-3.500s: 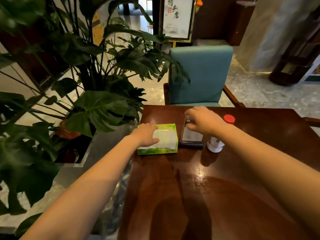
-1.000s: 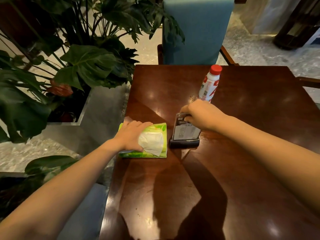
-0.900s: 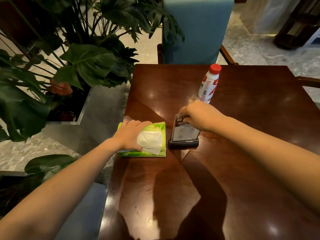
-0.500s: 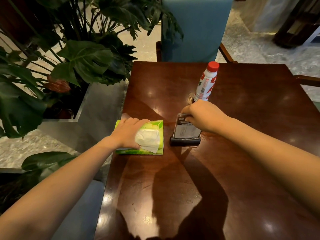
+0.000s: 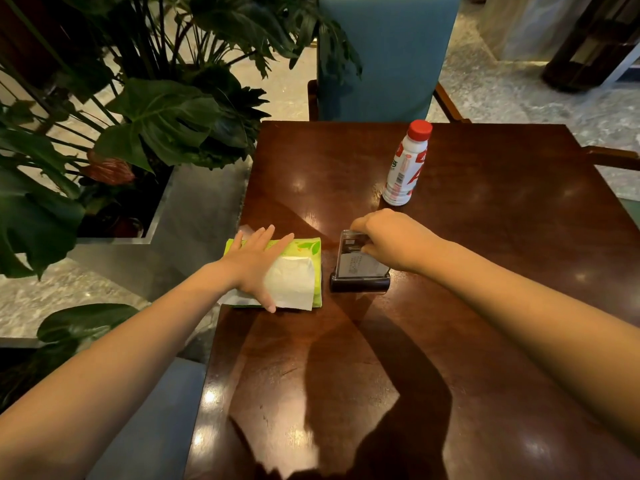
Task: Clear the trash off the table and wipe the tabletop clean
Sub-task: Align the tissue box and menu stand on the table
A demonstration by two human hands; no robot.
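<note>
Setting: restaurant or hotel lounge seating area. Evidence: glossy dark wood table (image 5: 450, 271) carrying an acrylic sign stand (image 5: 360, 268); teal upholstered armchair (image 5: 384, 53) at far side; polished marble floor (image 5: 519, 95); large leafy plants in metal planter (image 5: 162, 216) at left.
</note>
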